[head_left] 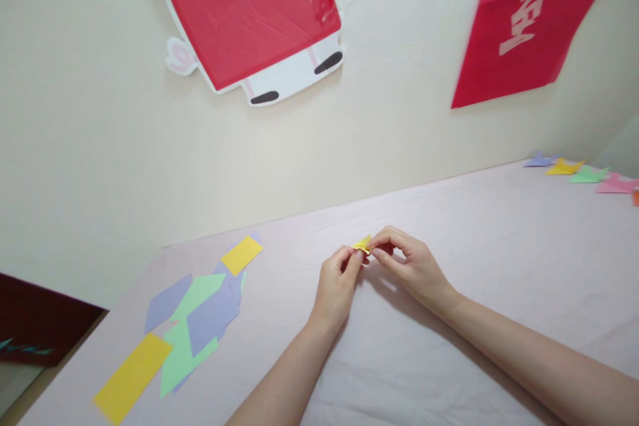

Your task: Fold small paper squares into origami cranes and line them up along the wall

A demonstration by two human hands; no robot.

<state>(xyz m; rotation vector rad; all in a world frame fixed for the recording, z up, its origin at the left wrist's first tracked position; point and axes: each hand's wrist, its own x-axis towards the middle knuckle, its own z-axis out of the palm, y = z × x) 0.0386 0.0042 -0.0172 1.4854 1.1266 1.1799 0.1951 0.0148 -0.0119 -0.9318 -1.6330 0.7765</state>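
A small piece of folded yellow paper [363, 244] is held up between my two hands, a little above the cloth-covered table. My left hand [339, 279] pinches it from below and the left, thumb on the near side. From the right, my right hand [412, 263] grips its edge between thumb and forefinger. Part of the paper is hidden behind the fingers, so its full shape cannot be made out.
Loose yellow, green and purple paper sheets [212, 313] overlap at the left. Several folded paper figures [589, 174] stand in a row at the far right. The tabletop [449, 373] meets a pale wall [379, 140] with red decorations [249, 6].
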